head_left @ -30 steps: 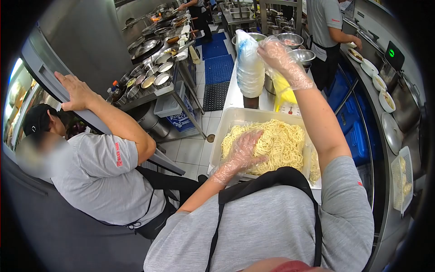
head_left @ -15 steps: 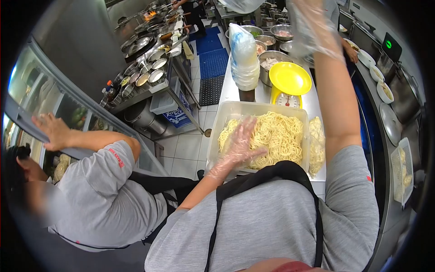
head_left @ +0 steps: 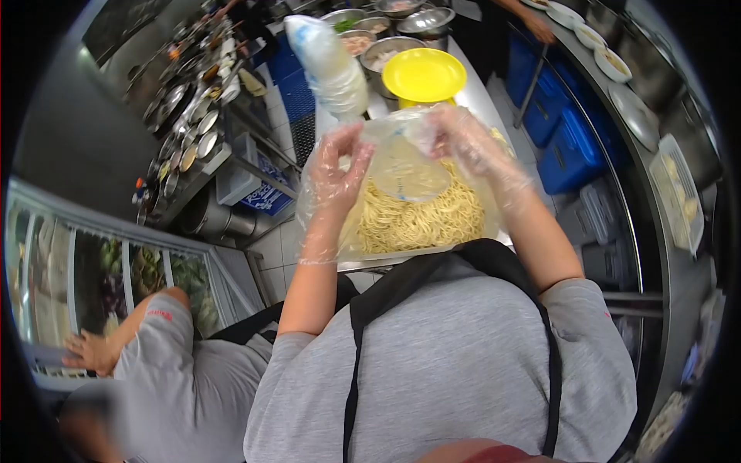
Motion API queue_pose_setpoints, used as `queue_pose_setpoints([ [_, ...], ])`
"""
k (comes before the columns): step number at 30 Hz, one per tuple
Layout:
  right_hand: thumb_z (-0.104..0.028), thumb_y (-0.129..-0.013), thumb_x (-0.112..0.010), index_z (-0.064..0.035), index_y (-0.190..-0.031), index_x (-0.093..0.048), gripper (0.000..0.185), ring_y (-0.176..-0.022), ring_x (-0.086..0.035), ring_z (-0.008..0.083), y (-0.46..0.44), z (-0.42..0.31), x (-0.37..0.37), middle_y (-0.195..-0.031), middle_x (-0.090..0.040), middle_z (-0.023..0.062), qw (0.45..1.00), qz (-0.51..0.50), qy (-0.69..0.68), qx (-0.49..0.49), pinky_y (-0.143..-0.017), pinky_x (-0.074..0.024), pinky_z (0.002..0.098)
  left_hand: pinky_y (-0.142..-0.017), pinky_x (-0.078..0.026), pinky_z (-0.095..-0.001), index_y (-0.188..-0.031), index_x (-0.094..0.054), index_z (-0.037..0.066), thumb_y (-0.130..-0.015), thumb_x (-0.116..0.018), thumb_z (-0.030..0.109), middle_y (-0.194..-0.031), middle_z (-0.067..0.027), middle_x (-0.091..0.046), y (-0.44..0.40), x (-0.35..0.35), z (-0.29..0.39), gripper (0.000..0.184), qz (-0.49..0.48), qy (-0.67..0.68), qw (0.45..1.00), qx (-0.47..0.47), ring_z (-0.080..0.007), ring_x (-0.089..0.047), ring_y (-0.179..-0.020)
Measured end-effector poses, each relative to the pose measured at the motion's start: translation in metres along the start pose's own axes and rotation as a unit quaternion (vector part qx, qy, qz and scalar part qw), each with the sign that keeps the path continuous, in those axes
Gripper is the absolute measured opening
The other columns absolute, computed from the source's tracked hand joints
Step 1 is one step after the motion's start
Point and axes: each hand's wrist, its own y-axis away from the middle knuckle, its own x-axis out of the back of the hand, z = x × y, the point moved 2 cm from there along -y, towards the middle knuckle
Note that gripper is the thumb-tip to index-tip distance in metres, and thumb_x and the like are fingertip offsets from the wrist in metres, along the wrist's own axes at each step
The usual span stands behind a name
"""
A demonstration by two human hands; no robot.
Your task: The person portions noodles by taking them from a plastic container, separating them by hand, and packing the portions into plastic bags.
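Both of my hands wear clear plastic gloves and are raised over a translucent tub (head_left: 361, 258) of yellow noodles (head_left: 421, 224). A clear plastic bag (head_left: 405, 166) hangs between them. My right hand (head_left: 455, 139) has its fingers closed on the bag's upper right side. At the bag's left edge, my left hand (head_left: 343, 162) has its fingers and thumb curled; the glare of the plastic hides whether they grip it. A stack of plastic-wrapped containers (head_left: 328, 69) stands behind the tub, beside a yellow scale pan (head_left: 424, 76).
Metal bowls of food (head_left: 386, 55) stand at the table's back. To the left a co-worker (head_left: 185, 370) leans at an open glass-doored fridge (head_left: 116, 270). Another person's hand (head_left: 539, 29) shows at upper right. Blue bins (head_left: 571, 150) sit beneath the right counter.
My right hand has come down from high up with the clear bag. My left hand has lifted off the noodles to the bag. The view has shifted, and the fridge door stands wider open.
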Motion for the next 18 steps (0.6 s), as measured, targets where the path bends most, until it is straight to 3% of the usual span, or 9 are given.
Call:
queue_pose_setpoints([
  [3, -0.027, -0.094, -0.047, -0.0056, -0.093, -0.055, 0.023, -0.070, -0.057, 0.0116, 0.015, 0.029, 0.009, -0.087, -0.058, 0.0041, 0.987, 0.035, 0.156, 0.016, -0.064, -0.0509, 0.0288, -0.084, -0.041, -0.0227, -0.111, -0.053, 0.003, -0.077, -0.070, 0.001, -0.103, -0.0018, -0.055, 0.007, -0.007, 0.003, 0.038, 0.017, 0.035, 0.999, 0.034, -0.0069, -0.049, -0.091],
  [5, -0.024, -0.094, -0.047, -0.0055, -0.094, -0.053, 0.019, -0.072, -0.058, 0.0107, 0.026, 0.030, 0.006, -0.087, -0.057, 0.0036, 0.993, 0.044, 0.112, 0.022, -0.064, -0.0510, 0.0270, -0.078, -0.046, -0.0251, -0.118, -0.051, 0.006, -0.071, -0.077, 0.011, -0.096, -0.0037, -0.055, 0.012, -0.014, 0.000, 0.053, 0.069, 0.046, 0.996, 0.038, -0.0122, -0.054, -0.081],
  [7, -0.025, -0.094, -0.046, -0.0049, -0.098, -0.053, 0.021, -0.077, -0.058, 0.0119, 0.037, 0.015, -0.012, -0.089, -0.056, 0.0036, 0.994, 0.097, 0.041, 0.012, -0.066, -0.0517, 0.0275, -0.085, -0.045, -0.0313, -0.132, -0.035, 0.008, -0.061, -0.085, 0.030, -0.114, -0.0095, -0.048, 0.020, -0.014, 0.013, 0.090, 0.044, 0.085, 0.995, -0.043, -0.0189, -0.052, -0.098],
  [8, -0.024, -0.094, -0.046, -0.0041, -0.100, -0.053, 0.022, -0.081, -0.058, 0.0132, 0.040, 0.005, -0.018, -0.092, -0.056, 0.0047, 0.995, 0.095, -0.009, 0.005, -0.069, -0.0519, 0.0275, -0.085, -0.045, -0.0313, -0.132, -0.035, 0.008, -0.061, -0.085, 0.030, -0.114, -0.0095, -0.048, 0.022, -0.013, 0.018, 0.090, 0.041, 0.086, 0.994, -0.044, -0.0189, -0.052, -0.098],
  [11, -0.025, -0.092, -0.049, -0.0012, -0.111, -0.051, 0.030, -0.090, -0.059, 0.0179, 0.036, 0.007, -0.010, -0.102, -0.057, 0.0099, 0.990, 0.080, -0.120, 0.008, -0.080, -0.0502, 0.0300, -0.100, -0.036, -0.0412, -0.141, -0.015, 0.009, -0.041, -0.084, 0.055, -0.136, -0.0167, -0.033, 0.029, -0.009, 0.029, 0.130, -0.060, -0.065, 0.994, -0.058, -0.0300, -0.041, -0.121],
  [13, -0.025, -0.090, -0.052, 0.0008, -0.120, -0.048, 0.039, -0.095, -0.059, 0.0211, 0.022, 0.013, -0.010, -0.110, -0.057, 0.0140, 0.982, 0.041, -0.184, 0.008, -0.088, -0.0482, 0.0325, -0.103, -0.033, -0.0420, -0.140, -0.021, 0.008, -0.050, -0.086, 0.042, -0.138, -0.0172, -0.032, 0.034, -0.013, 0.033, 0.116, -0.040, -0.130, 0.987, -0.083, -0.0325, -0.039, -0.123],
  [15, -0.024, -0.094, -0.046, 0.0010, -0.117, -0.050, 0.034, -0.093, -0.059, 0.0197, 0.013, 0.019, -0.009, -0.106, -0.057, 0.0123, 0.955, 0.039, -0.291, -0.043, -0.081, -0.0507, 0.0335, -0.097, -0.038, -0.0405, -0.129, -0.043, 0.007, -0.063, -0.080, 0.019, -0.125, -0.0161, -0.048, 0.038, -0.015, 0.019, 0.077, -0.040, -0.124, 0.985, -0.113, -0.0330, -0.048, -0.113],
  [17, -0.031, -0.092, -0.050, -0.0010, -0.127, -0.043, 0.047, -0.091, -0.058, 0.0224, 0.030, 0.016, -0.014, -0.109, -0.055, 0.0145, 0.962, 0.064, -0.257, -0.069, -0.085, -0.0476, 0.0373, -0.090, -0.042, -0.0395, -0.117, -0.051, 0.007, -0.064, -0.074, 0.009, -0.113, -0.0151, -0.054, 0.045, -0.008, 0.009, 0.058, -0.032, -0.133, 0.986, -0.099, -0.0328, -0.052, -0.105],
  [18, -0.035, -0.091, -0.052, -0.0020, -0.129, -0.040, 0.052, -0.095, -0.057, 0.0246, 0.053, -0.001, -0.031, -0.110, -0.054, 0.0152, 0.983, 0.123, -0.099, -0.098, -0.088, -0.0450, 0.0384, -0.084, -0.045, -0.0385, -0.106, -0.059, 0.006, -0.066, -0.068, -0.001, -0.101, -0.0141, -0.060, 0.046, -0.011, 0.008, 0.042, -0.027, -0.145, 0.985, -0.086, -0.0325, -0.057, -0.096],
])
